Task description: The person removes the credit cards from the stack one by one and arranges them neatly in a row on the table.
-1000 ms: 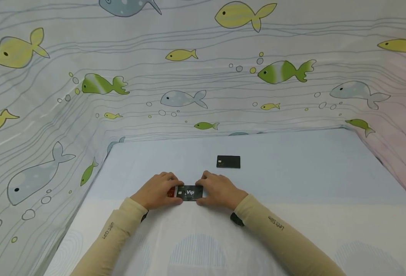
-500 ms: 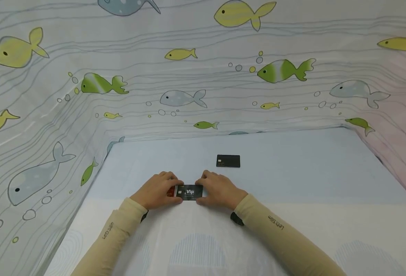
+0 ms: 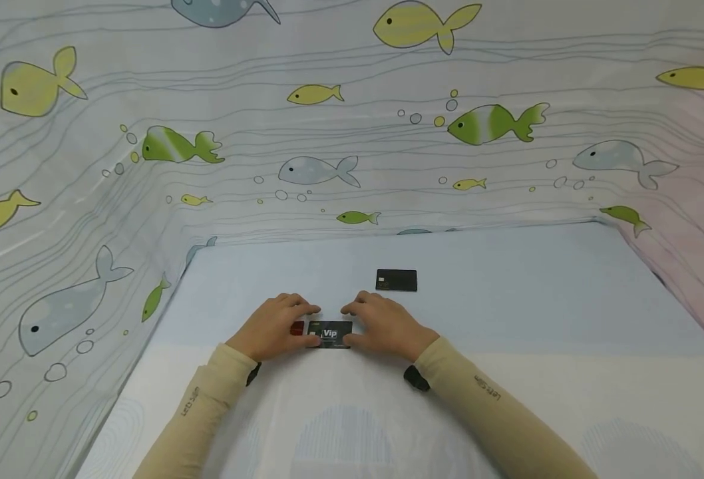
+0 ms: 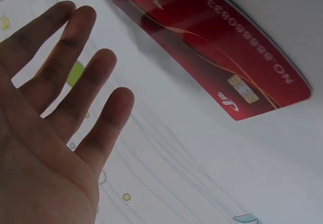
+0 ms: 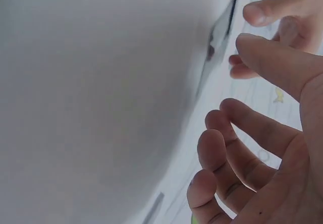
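Note:
A dark "Vip" card (image 3: pixel 331 330) lies flat on the table between the two hands. Just left of it, partly hidden by the left hand, is a red card (image 4: pixel 207 47) with a gold chip. My left hand (image 3: pixel 274 327) hovers at the dark card's left end, thumb and fingers apart, holding nothing; its fingers spread clear of the red card in the left wrist view. On the other side, my right hand (image 3: pixel 388 326) is poised over the dark card's right end. In the right wrist view its fingers (image 5: pixel 211 148) are loosely bent with nothing between them.
A second black card (image 3: pixel 396 280) with a chip lies farther back, beyond the right hand. Fish-printed cloth (image 3: pixel 316 133) rises as a wall behind the table and on the sides. Both forearms wear beige sleeves (image 3: pixel 502 406).
Both hands have let go of the dark card; their fingers have lifted and opened away from its far edge. The cards stay about where they were.

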Available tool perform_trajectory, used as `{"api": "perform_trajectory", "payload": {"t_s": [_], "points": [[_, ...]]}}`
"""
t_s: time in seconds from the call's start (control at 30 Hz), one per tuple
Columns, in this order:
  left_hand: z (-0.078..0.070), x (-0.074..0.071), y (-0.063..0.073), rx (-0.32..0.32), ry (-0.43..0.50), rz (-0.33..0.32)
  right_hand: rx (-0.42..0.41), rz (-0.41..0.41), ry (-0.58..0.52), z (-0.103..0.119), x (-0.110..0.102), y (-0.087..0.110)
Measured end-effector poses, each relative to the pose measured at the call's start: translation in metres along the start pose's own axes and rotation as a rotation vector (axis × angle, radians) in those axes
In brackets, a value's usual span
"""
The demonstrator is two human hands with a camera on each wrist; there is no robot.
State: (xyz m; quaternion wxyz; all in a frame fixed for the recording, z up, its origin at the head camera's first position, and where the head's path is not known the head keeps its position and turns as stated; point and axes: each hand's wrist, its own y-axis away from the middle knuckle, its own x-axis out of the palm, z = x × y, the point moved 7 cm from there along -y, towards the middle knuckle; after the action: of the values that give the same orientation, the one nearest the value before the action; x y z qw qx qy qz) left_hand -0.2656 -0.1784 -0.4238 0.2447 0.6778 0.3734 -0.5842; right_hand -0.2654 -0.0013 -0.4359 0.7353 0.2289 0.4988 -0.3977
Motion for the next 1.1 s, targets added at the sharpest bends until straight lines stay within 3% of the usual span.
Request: {"api": "perform_trajectory", "payload": {"t_s": [0.3,0.6,1.1], "points": [[-0.004,-0.003,-0.011,0.0,0.032,-0.046,0.003,-0.059,-0.014,-0.011,-0.012,0.006],[-0.013,0.0,-0.027,0.021,0.047,-0.045,0.018,-0.099,-0.034,-0.026,-0.02,0.014],[-0.017,0.007,-0.058,0.042,-0.011,-0.036,0.07,-0.124,-0.056,-0.054,-0.033,0.027]]}}
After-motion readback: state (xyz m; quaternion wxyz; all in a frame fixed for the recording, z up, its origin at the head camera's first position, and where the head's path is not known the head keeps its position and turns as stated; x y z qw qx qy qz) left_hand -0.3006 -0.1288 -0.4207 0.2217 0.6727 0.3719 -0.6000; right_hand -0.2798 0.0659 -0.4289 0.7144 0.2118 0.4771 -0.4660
